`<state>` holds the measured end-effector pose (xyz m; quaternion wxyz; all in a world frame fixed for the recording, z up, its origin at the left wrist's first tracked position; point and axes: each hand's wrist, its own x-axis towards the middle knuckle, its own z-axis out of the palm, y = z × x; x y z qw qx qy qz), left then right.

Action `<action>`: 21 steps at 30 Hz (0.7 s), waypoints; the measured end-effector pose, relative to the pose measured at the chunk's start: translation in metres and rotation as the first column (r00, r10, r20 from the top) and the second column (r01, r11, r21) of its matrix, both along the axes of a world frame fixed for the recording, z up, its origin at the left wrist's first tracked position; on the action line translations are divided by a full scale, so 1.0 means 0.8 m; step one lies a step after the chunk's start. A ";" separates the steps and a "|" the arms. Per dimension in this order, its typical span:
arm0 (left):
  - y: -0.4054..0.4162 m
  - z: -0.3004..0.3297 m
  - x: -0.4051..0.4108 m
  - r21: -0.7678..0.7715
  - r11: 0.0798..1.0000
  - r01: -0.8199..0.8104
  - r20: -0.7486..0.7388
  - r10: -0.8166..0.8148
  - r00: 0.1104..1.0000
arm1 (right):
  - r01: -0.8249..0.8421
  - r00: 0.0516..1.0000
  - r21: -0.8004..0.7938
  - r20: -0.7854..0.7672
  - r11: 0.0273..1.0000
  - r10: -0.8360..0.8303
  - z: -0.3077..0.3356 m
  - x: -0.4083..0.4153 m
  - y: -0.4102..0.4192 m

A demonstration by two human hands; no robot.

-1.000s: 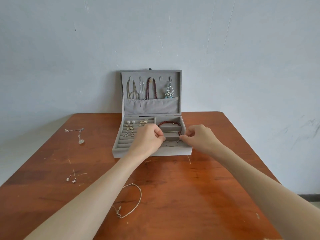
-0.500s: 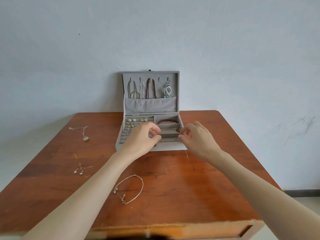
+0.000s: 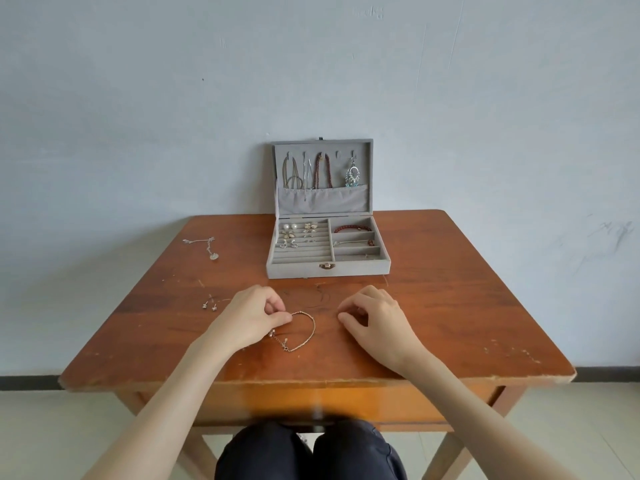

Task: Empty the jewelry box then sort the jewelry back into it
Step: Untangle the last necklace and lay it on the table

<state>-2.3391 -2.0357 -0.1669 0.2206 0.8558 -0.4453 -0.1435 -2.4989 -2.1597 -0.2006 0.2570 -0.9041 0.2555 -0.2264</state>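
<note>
The grey jewelry box (image 3: 294, 270) stands open at the back of the wooden table (image 3: 450, 306), lid upright. Necklaces (image 3: 308, 173) and a dangling earring (image 3: 352, 176) hang in the lid. Earrings (image 3: 298, 233) sit in the left slots; a red bead bracelet (image 3: 351, 228) and a thin chain (image 3: 349, 242) lie in the right compartments. A gold chain bracelet (image 3: 306, 332) lies on the table in front. My left hand (image 3: 252, 317) pinches its upper end between thumb and fingers. My right hand (image 3: 377, 318) rests curled on the table to the right, holding nothing.
A silver pendant necklace (image 3: 207, 247) lies at the table's far left. Two small stud earrings (image 3: 209, 305) lie left of my left hand. The table's front edge (image 3: 311, 381) is close to my knees. A pale wall rises behind the box.
Both hands have drawn back from the box's front compartment to the table in front. My left hand has taken hold of the gold bracelet. The view has pulled back.
</note>
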 end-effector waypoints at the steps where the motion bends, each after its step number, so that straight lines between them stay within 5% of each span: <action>1: 0.000 0.001 0.000 0.009 1.000 -0.005 -0.004 0.005 1.000 | -0.004 1.000 -0.018 -0.016 1.000 0.004 0.000 0.000 0.001; 6: -0.004 0.003 -0.008 0.076 0.994 0.075 0.054 -0.079 0.995 | -0.020 1.000 -0.015 -0.017 1.000 0.020 0.003 -0.001 0.004; 11: -0.013 0.007 -0.029 -0.088 0.985 0.147 0.068 -0.141 0.988 | -0.065 0.997 0.156 0.063 0.986 0.055 0.011 -0.006 0.005; 21: -0.020 0.010 -0.043 -0.230 0.962 0.145 -0.164 -0.185 0.969 | -0.066 0.981 0.384 0.194 0.921 -0.010 0.010 -0.013 -0.004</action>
